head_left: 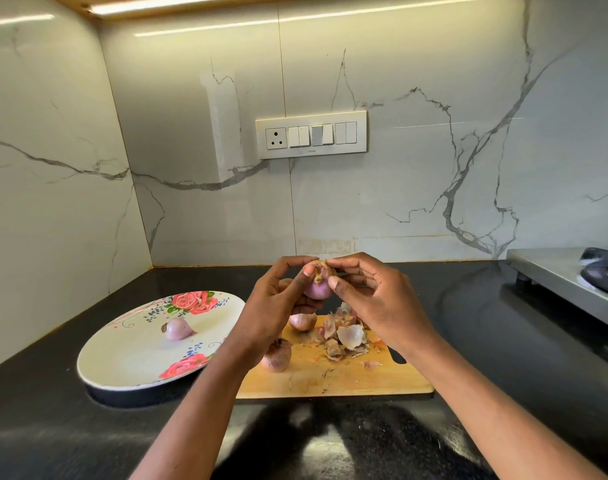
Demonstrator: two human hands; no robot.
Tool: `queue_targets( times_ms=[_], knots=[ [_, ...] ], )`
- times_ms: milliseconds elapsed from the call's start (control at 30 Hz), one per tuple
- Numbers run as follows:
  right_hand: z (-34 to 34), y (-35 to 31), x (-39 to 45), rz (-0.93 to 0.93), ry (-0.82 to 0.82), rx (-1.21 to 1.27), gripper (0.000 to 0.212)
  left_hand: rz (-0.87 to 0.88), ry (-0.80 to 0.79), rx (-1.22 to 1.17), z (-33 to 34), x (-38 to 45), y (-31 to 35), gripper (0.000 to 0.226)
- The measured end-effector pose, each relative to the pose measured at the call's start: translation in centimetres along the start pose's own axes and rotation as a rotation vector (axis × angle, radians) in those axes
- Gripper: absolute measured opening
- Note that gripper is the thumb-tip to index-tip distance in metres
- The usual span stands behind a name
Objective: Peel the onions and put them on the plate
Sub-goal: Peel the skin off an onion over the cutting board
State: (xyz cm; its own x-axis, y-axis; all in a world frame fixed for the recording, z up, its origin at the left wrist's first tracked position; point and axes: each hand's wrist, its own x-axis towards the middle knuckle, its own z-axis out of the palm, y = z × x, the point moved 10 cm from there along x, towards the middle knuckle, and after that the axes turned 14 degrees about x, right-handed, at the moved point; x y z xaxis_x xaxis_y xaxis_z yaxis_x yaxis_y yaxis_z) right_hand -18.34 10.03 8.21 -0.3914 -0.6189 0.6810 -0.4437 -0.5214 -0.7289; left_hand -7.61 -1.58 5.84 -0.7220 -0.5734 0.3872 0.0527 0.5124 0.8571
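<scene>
Here, onion gripped in left hand, right hand pinching its skin — easy to slip, falling among peels — not onto plate.

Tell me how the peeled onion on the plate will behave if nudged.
The peeled onion looks rounded and smooth, so it would probably roll or slide on the glossy plate. Its pointed tip may make it curve. It seems small, likely light.
</scene>
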Motion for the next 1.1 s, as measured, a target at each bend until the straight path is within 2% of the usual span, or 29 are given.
queue_targets(
  times_ms=[467, 667, 933, 1100],
  knots=[
    [-0.3, -0.1, -0.1, -0.058, 0.009, -0.090, 0.022, 0.023, -0.001, 0.049, -0.1, -0.1, 0.1, 0.043],
    [-1.2, 0.6, 0.0, -0.046, 0.092, -0.140, 0.025, 0.014, 0.010, 0.050, -0.2, -0.1, 0.0, 0.045],
    [-0.5, 0.2, 0.0, -0.004, 0.060, -0.125, 0.015, -0.004, 0.045, 0.058, -0.4, 0.1, -0.2, 0.045],
    [0.0, 0.5, -0.1, 0.034, -0.002, -0.108, 0.025, -0.050, 0.049, -0.022, -0.5, 0.1, -0.7, 0.045]
  ],
)
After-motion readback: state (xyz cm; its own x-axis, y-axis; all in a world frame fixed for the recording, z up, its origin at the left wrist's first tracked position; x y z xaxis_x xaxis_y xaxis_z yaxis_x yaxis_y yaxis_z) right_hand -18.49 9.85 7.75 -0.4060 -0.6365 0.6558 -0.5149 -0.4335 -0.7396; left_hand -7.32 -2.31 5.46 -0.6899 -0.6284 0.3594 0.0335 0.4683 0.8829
